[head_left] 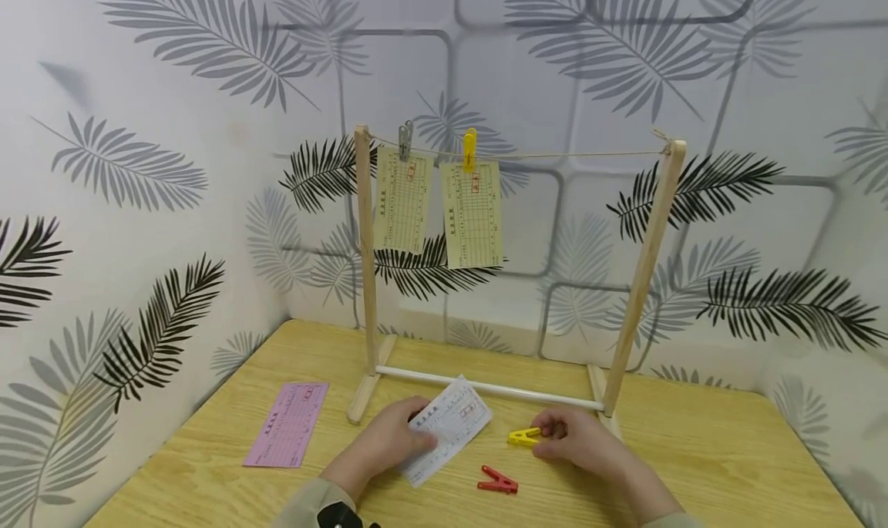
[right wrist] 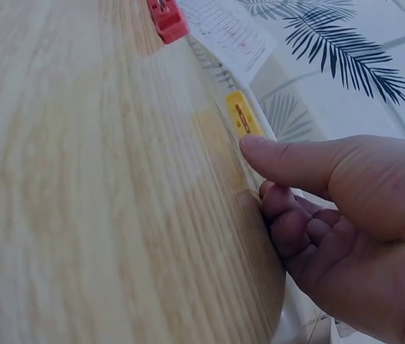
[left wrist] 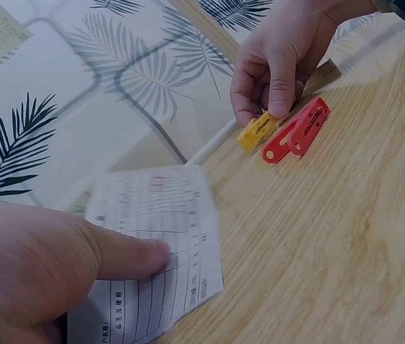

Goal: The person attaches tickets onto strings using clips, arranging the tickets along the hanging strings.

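Observation:
My left hand grips a white printed paper slip, its thumb laid across the printed face. The slip is tilted over the table, its far end pointing toward the rack. To the right, my right hand pinches the handle end of a yellow clothespin between thumb and fingers, low over the tabletop. The right wrist view shows the thumb tip against that yellow clothespin, the other fingers curled beneath. A red clothespin lies on the table between the hands, nearer the front.
Behind the hands stands a wooden rack with a string across its top. Two yellowish slips hang there, one from a grey clothespin, one from a yellow one. A pink slip lies at the left on the table.

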Demonstrator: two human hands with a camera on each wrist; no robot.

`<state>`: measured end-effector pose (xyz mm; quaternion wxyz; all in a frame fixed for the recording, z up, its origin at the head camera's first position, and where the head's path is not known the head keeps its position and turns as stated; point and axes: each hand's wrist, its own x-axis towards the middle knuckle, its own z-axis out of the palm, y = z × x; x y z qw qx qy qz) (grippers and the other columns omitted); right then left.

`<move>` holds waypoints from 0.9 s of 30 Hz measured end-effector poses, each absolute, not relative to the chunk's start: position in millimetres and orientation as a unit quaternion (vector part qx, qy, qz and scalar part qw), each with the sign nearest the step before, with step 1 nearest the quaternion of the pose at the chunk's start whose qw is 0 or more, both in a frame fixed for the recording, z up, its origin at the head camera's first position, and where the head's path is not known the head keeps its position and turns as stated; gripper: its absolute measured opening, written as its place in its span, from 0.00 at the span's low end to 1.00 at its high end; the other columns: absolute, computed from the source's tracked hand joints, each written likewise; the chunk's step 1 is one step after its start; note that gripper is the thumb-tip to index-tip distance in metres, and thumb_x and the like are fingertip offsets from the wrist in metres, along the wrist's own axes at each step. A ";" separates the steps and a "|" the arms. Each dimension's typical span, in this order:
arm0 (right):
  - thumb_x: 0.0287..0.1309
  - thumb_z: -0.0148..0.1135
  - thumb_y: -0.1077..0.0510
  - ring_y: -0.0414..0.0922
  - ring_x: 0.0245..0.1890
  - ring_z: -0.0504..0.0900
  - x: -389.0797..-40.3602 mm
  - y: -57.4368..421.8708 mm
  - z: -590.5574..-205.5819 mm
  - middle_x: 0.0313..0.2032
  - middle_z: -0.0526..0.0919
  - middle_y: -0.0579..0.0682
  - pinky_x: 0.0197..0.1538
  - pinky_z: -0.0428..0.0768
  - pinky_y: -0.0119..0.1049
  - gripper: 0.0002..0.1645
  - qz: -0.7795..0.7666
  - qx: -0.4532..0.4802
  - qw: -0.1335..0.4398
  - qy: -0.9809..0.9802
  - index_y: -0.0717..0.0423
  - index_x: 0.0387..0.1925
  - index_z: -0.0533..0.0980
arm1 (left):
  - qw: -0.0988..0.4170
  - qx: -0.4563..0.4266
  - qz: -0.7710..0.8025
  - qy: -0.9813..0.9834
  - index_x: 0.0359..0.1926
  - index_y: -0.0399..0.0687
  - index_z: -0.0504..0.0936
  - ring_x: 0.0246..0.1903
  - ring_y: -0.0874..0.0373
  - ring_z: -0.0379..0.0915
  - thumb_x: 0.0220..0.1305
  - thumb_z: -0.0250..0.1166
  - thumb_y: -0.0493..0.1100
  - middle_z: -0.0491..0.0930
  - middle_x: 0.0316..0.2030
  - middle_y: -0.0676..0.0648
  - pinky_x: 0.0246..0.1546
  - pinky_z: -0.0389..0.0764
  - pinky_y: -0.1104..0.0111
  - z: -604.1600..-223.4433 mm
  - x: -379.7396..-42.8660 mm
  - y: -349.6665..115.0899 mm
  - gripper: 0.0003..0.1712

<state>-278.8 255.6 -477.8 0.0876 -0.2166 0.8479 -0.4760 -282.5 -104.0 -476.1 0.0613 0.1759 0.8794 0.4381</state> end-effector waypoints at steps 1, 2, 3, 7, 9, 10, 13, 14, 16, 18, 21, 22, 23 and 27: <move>0.65 0.78 0.65 0.46 0.40 0.79 -279.3 256.1 -478.4 0.41 0.84 0.52 0.41 0.79 0.31 0.16 -0.483 -0.215 0.092 0.844 0.67 0.51 0.84 | 0.057 0.180 0.440 0.878 0.66 0.42 0.84 0.53 0.51 0.81 0.67 0.79 0.37 0.86 0.55 0.45 0.61 0.79 0.43 -476.2 -282.4 -104.2 0.27; 0.66 0.78 0.65 0.46 0.40 0.79 -279.7 256.3 -478.9 0.41 0.84 0.52 0.40 0.79 0.32 0.16 -0.487 -0.213 0.095 0.842 0.67 0.51 0.83 | 0.053 0.184 0.442 0.876 0.64 0.42 0.85 0.50 0.52 0.81 0.69 0.78 0.37 0.87 0.53 0.47 0.59 0.80 0.45 -476.4 -282.2 -104.5 0.24; 0.67 0.77 0.65 0.47 0.40 0.80 -280.1 256.7 -479.4 0.41 0.84 0.53 0.40 0.80 0.32 0.16 -0.492 -0.210 0.098 0.839 0.67 0.52 0.83 | 0.053 0.185 0.445 0.875 0.63 0.41 0.85 0.48 0.53 0.80 0.70 0.77 0.37 0.87 0.51 0.48 0.58 0.81 0.46 -476.4 -282.2 -104.8 0.22; 0.70 0.75 0.63 0.47 0.39 0.80 -280.1 257.4 -480.0 0.42 0.85 0.53 0.36 0.80 0.33 0.17 -0.505 -0.197 0.107 0.834 0.67 0.54 0.82 | 0.051 0.192 0.442 0.875 0.57 0.43 0.86 0.41 0.58 0.79 0.74 0.74 0.38 0.86 0.44 0.52 0.48 0.82 0.54 -478.9 -284.7 -106.1 0.14; 0.71 0.74 0.63 0.46 0.38 0.80 -279.7 257.1 -479.1 0.43 0.85 0.53 0.35 0.80 0.33 0.16 -0.511 -0.191 0.111 0.831 0.67 0.55 0.82 | 0.052 0.196 0.440 0.875 0.55 0.43 0.86 0.38 0.58 0.79 0.78 0.70 0.39 0.85 0.42 0.52 0.43 0.81 0.58 -480.0 -286.7 -106.7 0.09; 0.72 0.74 0.62 0.46 0.38 0.80 -279.6 256.9 -478.6 0.43 0.85 0.53 0.35 0.80 0.33 0.16 -0.514 -0.188 0.113 0.829 0.67 0.55 0.82 | 0.050 0.199 0.438 0.875 0.51 0.43 0.86 0.36 0.58 0.78 0.80 0.69 0.40 0.84 0.40 0.51 0.41 0.80 0.60 -480.7 -287.6 -107.0 0.06; 0.74 0.72 0.61 0.46 0.38 0.80 -279.2 256.4 -477.3 0.44 0.85 0.53 0.36 0.80 0.33 0.16 -0.518 -0.180 0.122 0.827 0.67 0.56 0.82 | 0.047 0.204 0.430 0.878 0.48 0.41 0.86 0.37 0.56 0.77 0.83 0.64 0.42 0.85 0.41 0.47 0.40 0.79 0.59 -481.1 -289.4 -108.2 0.09; 0.74 0.72 0.61 0.46 0.38 0.80 -279.1 256.5 -477.1 0.44 0.85 0.53 0.36 0.79 0.33 0.17 -0.519 -0.178 0.125 0.827 0.67 0.57 0.82 | 0.046 0.203 0.430 0.879 0.50 0.39 0.86 0.39 0.55 0.77 0.84 0.63 0.42 0.86 0.44 0.44 0.42 0.80 0.57 -481.0 -289.6 -108.7 0.10; 0.75 0.71 0.61 0.47 0.38 0.80 -279.0 257.0 -477.1 0.43 0.85 0.53 0.36 0.79 0.33 0.17 -0.518 -0.176 0.128 0.827 0.67 0.58 0.82 | 0.043 0.201 0.425 0.881 0.52 0.37 0.87 0.43 0.54 0.78 0.84 0.63 0.42 0.86 0.50 0.42 0.47 0.81 0.54 -480.3 -289.4 -109.6 0.12; 0.76 0.71 0.60 0.47 0.38 0.80 -279.0 257.8 -477.6 0.43 0.85 0.53 0.36 0.79 0.33 0.18 -0.517 -0.176 0.130 0.828 0.67 0.59 0.82 | 0.041 0.202 0.423 0.883 0.51 0.38 0.88 0.44 0.53 0.78 0.83 0.64 0.41 0.87 0.50 0.42 0.47 0.81 0.53 -479.2 -288.8 -110.3 0.11; 0.76 0.70 0.60 0.48 0.38 0.80 -280.1 258.7 -478.5 0.44 0.85 0.53 0.36 0.80 0.34 0.18 -0.516 -0.176 0.130 0.828 0.67 0.60 0.82 | 0.040 0.200 0.428 0.880 0.47 0.44 0.88 0.40 0.55 0.78 0.81 0.67 0.41 0.86 0.45 0.48 0.44 0.80 0.58 -476.9 -287.9 -110.9 0.06; 0.77 0.70 0.60 0.47 0.38 0.80 -280.7 259.0 -478.8 0.44 0.85 0.53 0.36 0.80 0.34 0.19 -0.516 -0.176 0.129 0.828 0.67 0.60 0.81 | 0.041 0.200 0.433 0.878 0.44 0.47 0.87 0.38 0.56 0.76 0.80 0.68 0.41 0.85 0.42 0.50 0.42 0.77 0.60 -476.3 -287.8 -111.1 0.04; 0.77 0.70 0.60 0.47 0.38 0.80 -280.6 259.0 -478.9 0.45 0.85 0.52 0.36 0.80 0.34 0.19 -0.517 -0.174 0.129 0.828 0.68 0.61 0.81 | 0.042 0.198 0.439 0.875 0.44 0.48 0.87 0.37 0.57 0.76 0.80 0.69 0.41 0.84 0.41 0.52 0.41 0.77 0.61 -475.7 -287.4 -111.2 0.03; 0.75 0.71 0.60 0.46 0.37 0.79 -280.0 258.3 -478.6 0.44 0.84 0.52 0.36 0.79 0.33 0.21 -0.522 -0.162 0.122 0.828 0.69 0.61 0.81 | 0.040 0.197 0.453 0.869 0.44 0.48 0.86 0.37 0.58 0.76 0.79 0.70 0.41 0.84 0.41 0.53 0.42 0.77 0.63 -475.1 -287.3 -111.7 0.02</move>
